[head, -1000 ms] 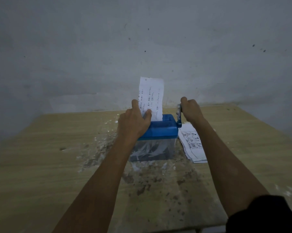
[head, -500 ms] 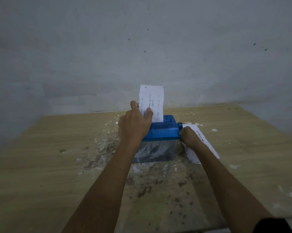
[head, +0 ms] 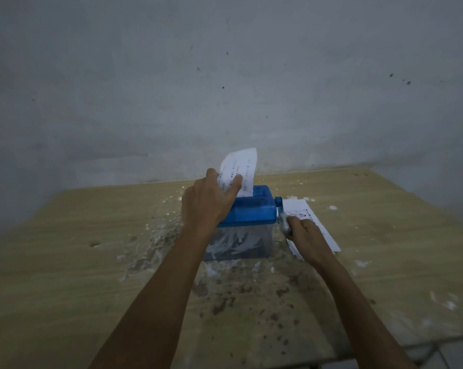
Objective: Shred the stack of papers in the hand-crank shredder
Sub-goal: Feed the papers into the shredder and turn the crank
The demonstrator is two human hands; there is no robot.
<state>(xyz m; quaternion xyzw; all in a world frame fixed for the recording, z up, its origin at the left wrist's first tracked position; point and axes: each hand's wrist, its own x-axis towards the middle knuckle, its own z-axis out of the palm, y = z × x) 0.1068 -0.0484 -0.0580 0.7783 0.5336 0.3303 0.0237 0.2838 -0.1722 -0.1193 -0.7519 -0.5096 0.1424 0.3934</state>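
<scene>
A small hand-crank shredder [head: 254, 213] with a blue top and a clear bin of white strips stands on the wooden table [head: 65, 262]. A printed paper strip [head: 245, 169] sticks up out of its slot, leaning to the right. My left hand [head: 207, 203] rests on the shredder's left side and pinches the strip between thumb and fingers. My right hand [head: 303, 235] grips the crank handle [head: 283, 222], low at the shredder's right side. The stack of papers [head: 311, 219] lies flat just right of the shredder, partly under my right hand.
White paper scraps and dark specks litter the table around and in front of the shredder. A grey wall [head: 225, 89] stands close behind. The table's front edge and a strip of floor show at the lower right.
My right hand swung the crank from the top down to the bottom and now a little towards me. The paper strip has sunk lower into the slot and now leans right.
</scene>
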